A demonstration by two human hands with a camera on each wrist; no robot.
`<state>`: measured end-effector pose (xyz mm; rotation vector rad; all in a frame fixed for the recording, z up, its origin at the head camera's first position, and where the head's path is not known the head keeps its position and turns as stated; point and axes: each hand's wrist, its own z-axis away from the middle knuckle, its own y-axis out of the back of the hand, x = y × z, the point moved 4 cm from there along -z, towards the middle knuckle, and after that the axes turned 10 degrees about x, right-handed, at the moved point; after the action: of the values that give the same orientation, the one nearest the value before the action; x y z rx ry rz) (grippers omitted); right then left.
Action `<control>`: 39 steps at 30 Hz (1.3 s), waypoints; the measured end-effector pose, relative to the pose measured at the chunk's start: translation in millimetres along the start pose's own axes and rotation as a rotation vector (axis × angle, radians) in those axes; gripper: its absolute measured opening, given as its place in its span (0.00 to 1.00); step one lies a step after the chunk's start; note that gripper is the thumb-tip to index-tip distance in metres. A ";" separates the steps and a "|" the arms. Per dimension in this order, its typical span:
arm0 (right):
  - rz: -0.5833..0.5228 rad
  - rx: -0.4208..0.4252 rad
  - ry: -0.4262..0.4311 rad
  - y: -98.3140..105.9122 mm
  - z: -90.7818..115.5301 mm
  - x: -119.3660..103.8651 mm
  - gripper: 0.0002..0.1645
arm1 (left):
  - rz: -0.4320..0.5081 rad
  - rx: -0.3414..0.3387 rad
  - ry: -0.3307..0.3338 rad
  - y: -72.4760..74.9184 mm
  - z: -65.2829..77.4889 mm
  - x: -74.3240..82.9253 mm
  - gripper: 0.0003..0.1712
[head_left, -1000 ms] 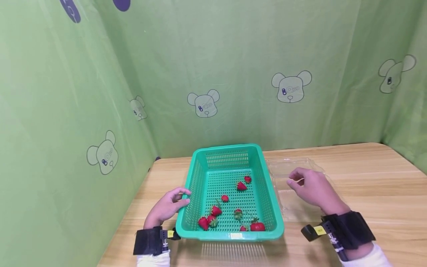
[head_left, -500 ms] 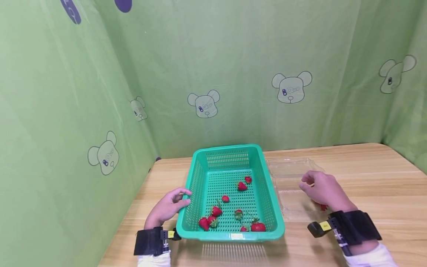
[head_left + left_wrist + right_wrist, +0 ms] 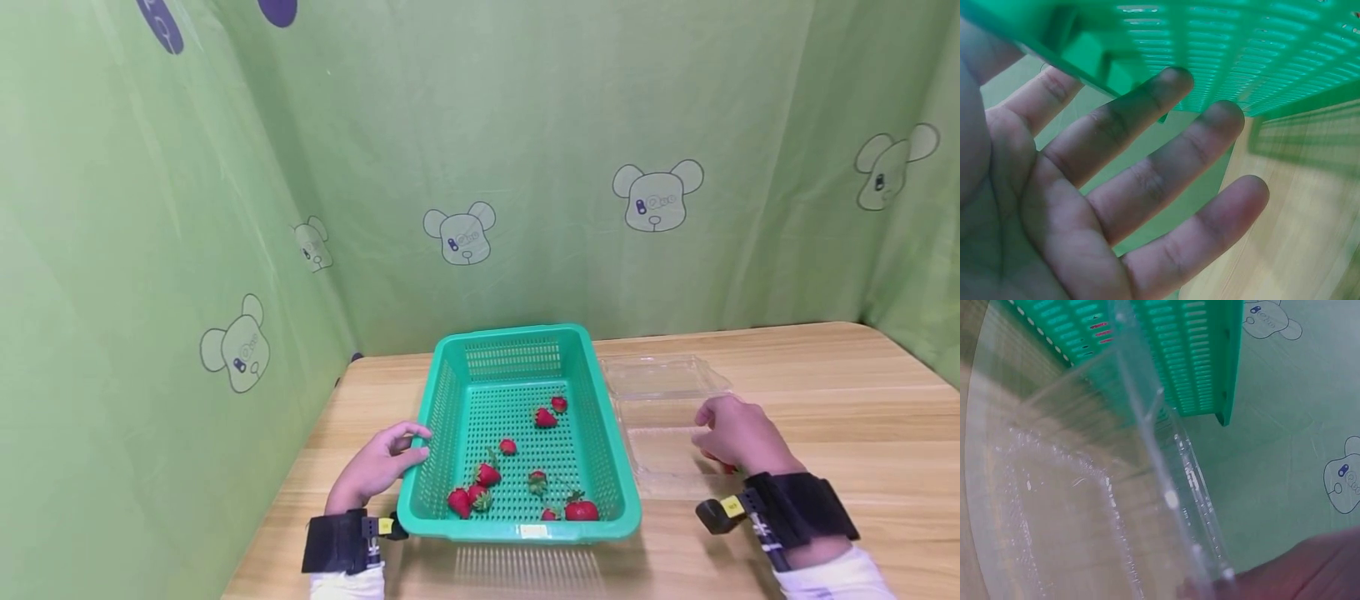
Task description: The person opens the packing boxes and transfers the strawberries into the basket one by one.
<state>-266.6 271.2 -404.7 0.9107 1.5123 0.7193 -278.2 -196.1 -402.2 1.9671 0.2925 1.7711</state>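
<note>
In the head view, my left hand (image 3: 375, 468) is at the left rim of a green plastic basket (image 3: 517, 531), thumb and forefinger tips right at the edge. Its other fingers (image 3: 1166, 181) extend loosely outside the basket wall in the left wrist view. Several strawberries (image 3: 487, 475) lie scattered on the basket floor. My right hand (image 3: 744, 435), fingers bent, is over a clear plastic box (image 3: 660, 450) beside the basket. Red fruit, a strawberry (image 3: 729, 468), shows partly under that hand; I cannot tell whether the hidden fingertips hold anything.
The box's clear lid (image 3: 656, 377) lies folded back behind it. Everything stands on a wooden table (image 3: 862, 433). Green curtains (image 3: 555, 167) printed with bear heads hang behind and along the sides.
My right hand has moved to the right over the clear box, and the red strawberry has come into view beneath it. My left hand stays at the basket rim.
</note>
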 end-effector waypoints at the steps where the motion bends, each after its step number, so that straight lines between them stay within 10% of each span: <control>1: -0.003 -0.011 -0.007 -1.0 0.2 1.3 0.20 | -0.001 0.000 -0.001 0.0 -0.1 -0.2 0.15; 21: 0.008 -0.033 0.001 -19.8 -3.1 8.7 0.10 | 0.020 0.013 0.003 -0.3 2.8 4.3 0.15; 32: -0.006 -0.027 0.003 -21.9 -1.4 7.5 0.07 | 0.022 -0.004 -0.003 1.4 17.3 36.0 0.14; 39: -0.009 -0.019 -0.001 -20.2 -0.3 5.4 0.08 | 0.030 0.000 0.003 0.5 9.4 19.3 0.15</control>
<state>-270.0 265.6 -424.6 0.8892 1.5056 0.7257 -266.3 -189.5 -385.5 1.9788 0.2648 1.7923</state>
